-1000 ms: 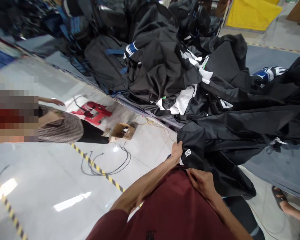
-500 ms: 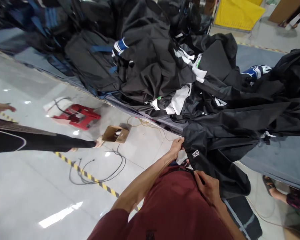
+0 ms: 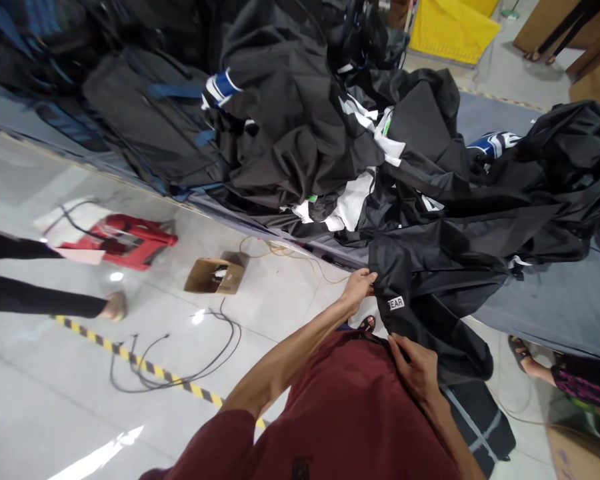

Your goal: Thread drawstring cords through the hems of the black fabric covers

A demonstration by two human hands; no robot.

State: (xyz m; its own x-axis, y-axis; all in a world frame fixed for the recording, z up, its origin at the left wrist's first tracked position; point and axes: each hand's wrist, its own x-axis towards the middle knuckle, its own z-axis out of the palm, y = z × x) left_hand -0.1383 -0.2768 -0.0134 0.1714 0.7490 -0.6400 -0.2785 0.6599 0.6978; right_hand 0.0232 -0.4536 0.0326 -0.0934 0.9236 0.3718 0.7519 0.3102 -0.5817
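Observation:
A black fabric piece (image 3: 430,327) with a small white label reading "EAR" (image 3: 396,303) hangs over the near edge of the table. My left hand (image 3: 359,291) pinches its edge near the tabletop. Lower down, close to my waist, my right hand (image 3: 416,363) grips the same edge, fingers curled around it. Between the hands the edge runs fairly straight. The fabric joins a large heap of black cloth (image 3: 300,120) with white patches on the table, so where the piece ends is hidden.
The grey table (image 3: 545,300) runs across the view, with black bags (image 3: 145,113) at left. On the floor are an open cardboard box (image 3: 215,275), a red object (image 3: 135,240), loose cables (image 3: 175,380) and a black padded item (image 3: 480,427). People's legs (image 3: 40,293) show left and right.
The view has shifted, moving the scene leftward. The person at left has stepped, and the hand that was by the cardboard box is gone from there. Both my hands keep their hold on the fabric.

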